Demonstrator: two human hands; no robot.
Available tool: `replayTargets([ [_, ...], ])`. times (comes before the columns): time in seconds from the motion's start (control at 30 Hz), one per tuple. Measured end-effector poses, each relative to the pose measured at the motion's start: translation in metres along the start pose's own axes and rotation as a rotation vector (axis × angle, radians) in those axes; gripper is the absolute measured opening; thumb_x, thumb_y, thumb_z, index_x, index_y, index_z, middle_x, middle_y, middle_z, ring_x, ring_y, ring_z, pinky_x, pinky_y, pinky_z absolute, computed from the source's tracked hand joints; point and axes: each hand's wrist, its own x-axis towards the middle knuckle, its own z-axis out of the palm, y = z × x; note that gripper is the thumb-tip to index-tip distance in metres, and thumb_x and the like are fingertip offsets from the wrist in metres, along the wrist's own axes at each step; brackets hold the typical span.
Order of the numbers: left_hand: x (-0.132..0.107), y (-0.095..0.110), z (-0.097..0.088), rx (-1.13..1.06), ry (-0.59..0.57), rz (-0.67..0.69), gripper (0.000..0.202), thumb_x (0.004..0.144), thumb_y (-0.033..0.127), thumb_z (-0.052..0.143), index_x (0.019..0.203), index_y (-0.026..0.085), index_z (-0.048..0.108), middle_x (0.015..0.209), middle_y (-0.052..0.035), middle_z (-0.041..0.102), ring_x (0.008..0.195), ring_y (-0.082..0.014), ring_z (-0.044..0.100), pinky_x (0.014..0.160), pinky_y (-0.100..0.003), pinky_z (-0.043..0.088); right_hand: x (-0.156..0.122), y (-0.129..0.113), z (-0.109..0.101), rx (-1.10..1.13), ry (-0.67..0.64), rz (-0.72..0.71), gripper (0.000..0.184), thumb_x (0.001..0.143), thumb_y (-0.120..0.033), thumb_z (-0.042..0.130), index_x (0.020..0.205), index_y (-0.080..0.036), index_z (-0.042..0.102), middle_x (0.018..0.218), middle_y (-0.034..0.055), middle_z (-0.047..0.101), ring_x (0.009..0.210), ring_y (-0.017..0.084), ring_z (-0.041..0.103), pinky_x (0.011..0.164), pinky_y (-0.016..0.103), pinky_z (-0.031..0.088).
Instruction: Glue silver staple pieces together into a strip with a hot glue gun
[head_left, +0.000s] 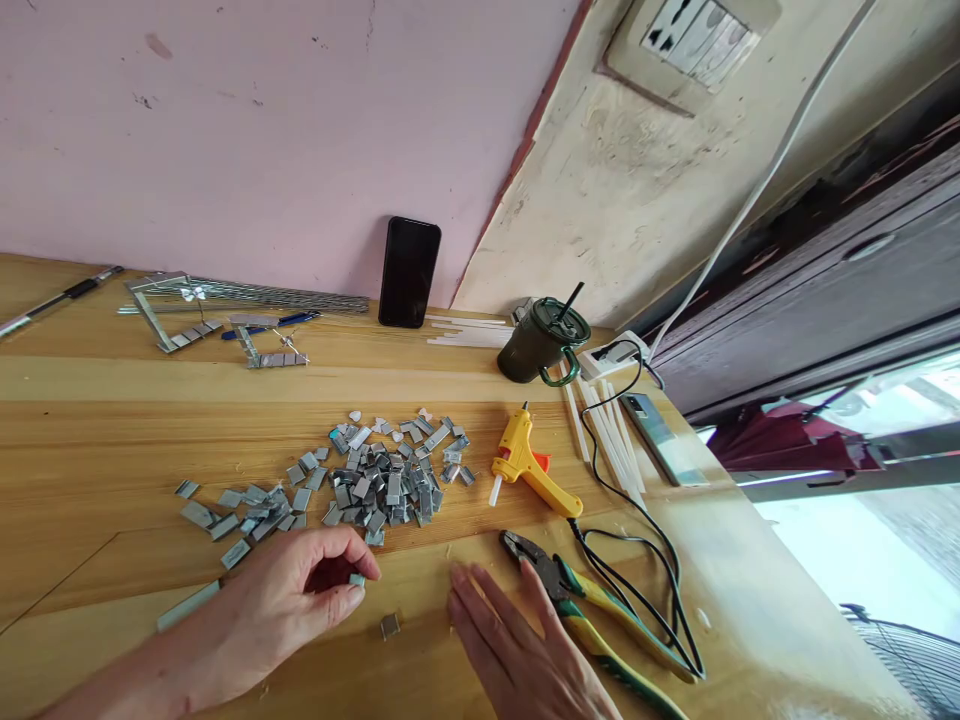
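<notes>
My left hand (300, 595) rests on the wooden table (97, 440) with its fingers curled, pinching a small silver mirror piece (357, 579) between thumb and fingertips. One loose mirror piece (390, 626) lies just right of it. My right hand (517, 650) lies flat on the table, fingers stretched out, holding nothing, beside the pliers (592, 610) with green and yellow handles. A heap of several small mirror pieces (375, 480) sits just beyond both hands.
A yellow glue gun (529, 465) with a black cord (645, 560) lies right of the heap. Behind stand a dark green cup (541, 342), white glue sticks (611, 435), a second phone (660, 440), a black phone (409, 272) against the wall and mirror-strip frames (217, 320).
</notes>
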Motion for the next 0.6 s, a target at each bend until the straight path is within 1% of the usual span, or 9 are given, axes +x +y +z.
replayTargets([
  [0.03, 0.0, 0.0, 0.0, 0.007, 0.004, 0.0, 0.031, 0.078, 0.048, 0.052, 0.087, 0.02, 0.06, 0.064, 0.0058, 0.042, 0.061, -0.0129, 0.033, 0.056, -0.024, 0.027, 0.005, 0.003, -0.004, 0.021, -0.008, 0.01, 0.045, 0.094, -0.03, 0.046, 0.135, -0.013, 0.05, 0.14, 0.0115, 0.055, 0.137, 0.027, 0.04, 0.119, 0.056, 0.006],
  [0.1, -0.001, 0.001, -0.001, 0.021, 0.01, -0.008, 0.029, 0.078, 0.047, 0.053, 0.087, 0.02, 0.06, 0.064, 0.0058, 0.042, 0.061, -0.0131, 0.034, 0.056, -0.024, 0.028, 0.024, 0.013, -0.015, 0.074, -0.119, 0.073, 0.064, 0.092, -0.047, 0.049, 0.14, -0.004, 0.043, 0.146, 0.019, 0.046, 0.138, 0.031, 0.038, 0.119, 0.056, 0.005],
  [0.23, -0.001, 0.004, -0.001, 0.016, -0.007, -0.01, 0.028, 0.078, 0.045, 0.053, 0.087, 0.02, 0.06, 0.064, 0.0059, 0.042, 0.061, -0.0131, 0.034, 0.057, -0.024, 0.029, 0.055, 0.026, -0.038, 0.094, -0.209, 0.196, 0.071, 0.091, -0.049, 0.053, 0.141, 0.0, 0.042, 0.148, 0.0236, 0.039, 0.138, 0.033, 0.038, 0.118, 0.058, 0.012],
  [0.33, -0.002, 0.005, 0.0, 0.021, 0.0, -0.019, 0.029, 0.078, 0.046, 0.053, 0.087, 0.02, 0.061, 0.064, 0.0059, 0.041, 0.061, -0.0132, 0.034, 0.056, -0.024, 0.028, 0.047, 0.026, -0.046, 0.093, -0.234, 0.12, 0.072, 0.089, -0.048, 0.055, 0.141, 0.0, 0.041, 0.148, 0.0225, 0.04, 0.137, 0.033, 0.04, 0.116, 0.057, 0.022],
  [0.4, -0.002, 0.005, 0.0, 0.03, 0.023, -0.023, 0.03, 0.077, 0.047, 0.053, 0.087, 0.02, 0.061, 0.066, 0.0049, 0.044, 0.063, -0.0137, 0.037, 0.057, -0.024, 0.03, 0.031, 0.021, -0.045, 0.099, -0.234, 0.015, 0.071, 0.089, -0.05, 0.054, 0.141, -0.004, 0.042, 0.147, 0.02, 0.043, 0.136, 0.033, 0.042, 0.114, 0.055, 0.029],
  [0.47, -0.002, 0.004, 0.0, 0.032, 0.037, -0.024, 0.031, 0.077, 0.048, 0.053, 0.088, 0.021, 0.062, 0.068, 0.0039, 0.047, 0.064, -0.0143, 0.039, 0.059, -0.024, 0.032, 0.013, 0.013, -0.037, 0.083, -0.188, -0.084, 0.062, 0.092, -0.05, 0.051, 0.139, -0.01, 0.047, 0.145, 0.0156, 0.047, 0.136, 0.031, 0.042, 0.113, 0.056, 0.03],
  [0.53, -0.002, 0.003, 0.0, 0.027, 0.034, -0.02, 0.031, 0.078, 0.049, 0.053, 0.088, 0.021, 0.062, 0.068, 0.004, 0.047, 0.064, -0.0142, 0.039, 0.059, -0.024, 0.032, 0.002, 0.006, -0.027, 0.02, -0.076, -0.132, 0.035, 0.096, -0.026, 0.05, 0.13, -0.025, 0.056, 0.141, 0.0, 0.054, 0.134, 0.021, 0.045, 0.118, 0.051, 0.023],
  [0.57, -0.002, 0.003, 0.0, 0.021, 0.028, -0.019, 0.031, 0.078, 0.049, 0.054, 0.088, 0.02, 0.062, 0.067, 0.0044, 0.046, 0.064, -0.014, 0.038, 0.058, -0.024, 0.032, 0.001, 0.005, -0.024, 0.018, -0.029, -0.179, 0.033, 0.096, -0.02, 0.047, 0.125, -0.03, 0.058, 0.138, -0.0059, 0.057, 0.131, 0.018, 0.049, 0.12, 0.049, 0.019],
  [0.6, -0.002, 0.003, 0.0, 0.01, 0.023, -0.019, 0.031, 0.078, 0.049, 0.055, 0.088, 0.02, 0.062, 0.066, 0.0049, 0.045, 0.063, -0.0137, 0.037, 0.058, -0.023, 0.032, 0.002, 0.005, -0.022, 0.027, -0.007, -0.161, 0.034, 0.096, -0.018, 0.045, 0.123, -0.032, 0.06, 0.135, -0.0072, 0.059, 0.128, 0.017, 0.052, 0.12, 0.048, 0.018],
])
